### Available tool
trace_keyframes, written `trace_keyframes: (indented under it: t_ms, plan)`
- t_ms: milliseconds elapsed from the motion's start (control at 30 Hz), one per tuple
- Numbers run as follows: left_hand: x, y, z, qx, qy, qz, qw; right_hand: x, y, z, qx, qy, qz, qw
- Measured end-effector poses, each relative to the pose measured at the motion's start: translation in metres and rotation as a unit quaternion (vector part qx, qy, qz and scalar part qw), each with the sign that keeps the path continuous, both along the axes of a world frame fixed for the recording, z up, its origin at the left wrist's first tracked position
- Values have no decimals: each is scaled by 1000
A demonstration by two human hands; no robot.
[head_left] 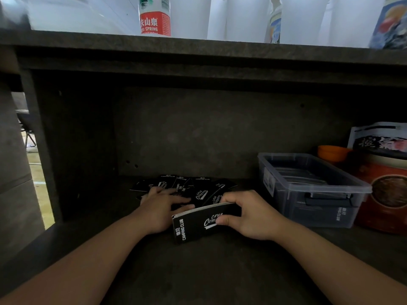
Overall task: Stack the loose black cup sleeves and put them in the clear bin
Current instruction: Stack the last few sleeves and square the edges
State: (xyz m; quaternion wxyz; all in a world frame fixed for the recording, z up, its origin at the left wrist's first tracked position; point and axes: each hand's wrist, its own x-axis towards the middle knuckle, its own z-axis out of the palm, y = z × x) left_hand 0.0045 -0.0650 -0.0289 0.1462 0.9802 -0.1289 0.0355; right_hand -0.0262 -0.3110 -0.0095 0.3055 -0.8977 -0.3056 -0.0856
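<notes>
Now right hand (248, 216) grip clamped on sleeve stack (198, 223), left hand (160, 205) flat on loose sleeves (193, 186), clear bin (308, 188) just right

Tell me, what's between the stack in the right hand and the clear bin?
Only bare dark shelf, as the head view shows. The right hand holds the stack of black cup sleeves left of the clear bin.

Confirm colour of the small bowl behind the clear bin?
Orange bowl, seen best in the head view.
</notes>
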Motion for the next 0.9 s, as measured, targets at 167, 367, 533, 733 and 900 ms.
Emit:
trace_keyframes:
  t_ms: [167,367,533,733,900]
  plan:
    - [15,14,-14,-83,44,-49,994,1,-3,1,-3,15,-5,1000]
    - [3,4,-3,-191,-2,-54,980,1,-2,0,-1,1,-11,1000]
    - [-5,3,6,-376,-45,-18,925,9,-5,-4,-1,-70,-105,992]
    - [-17,2,15,-462,76,-83,880,10,-5,-6,32,-24,-144,989]
    - [-25,-12,12,-389,98,-103,910,6,-2,-6,41,-8,-70,997]
